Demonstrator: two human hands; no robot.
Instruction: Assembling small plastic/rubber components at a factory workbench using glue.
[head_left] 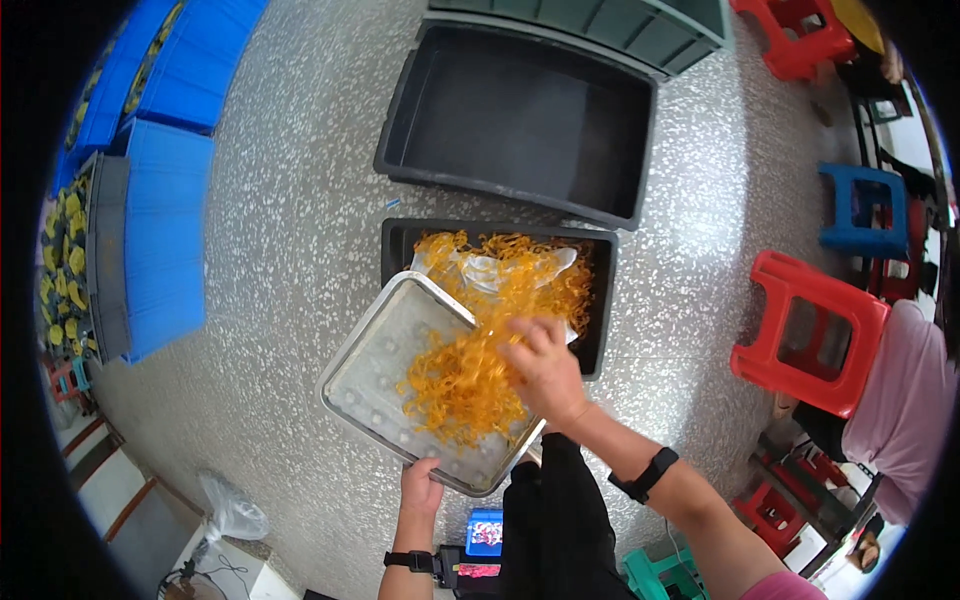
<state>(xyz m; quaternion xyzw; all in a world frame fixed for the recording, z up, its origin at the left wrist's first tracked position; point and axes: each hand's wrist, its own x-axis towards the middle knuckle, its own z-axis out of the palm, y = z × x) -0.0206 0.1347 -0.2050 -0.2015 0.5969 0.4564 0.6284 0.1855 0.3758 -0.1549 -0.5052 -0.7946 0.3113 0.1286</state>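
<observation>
My left hand [422,486] is closed on the near edge of a shallow metal tray [375,375], thumb over the rim. The tray is tilted against the near left part of a black plastic crate [600,300]. A heap of thin, curly orange strips [460,395] lies on the tray's right half and spills over its far edge into the crate. Over this heap is my right hand [548,375], its fingers bent and apart, touching the strips; they are slightly blurred. More orange strips lie in the crate around a clear plastic bag [485,270]. The strips' exact kind cannot be told.
Beyond stands a larger black crate [520,110], with a grey-green crate [600,30] behind it. Blue crates [165,240] line the left. Red stools [820,330] and a blue stool [865,210] stand at right, where a person in pink [905,400] sits. Speckled floor [290,200] surrounds everything.
</observation>
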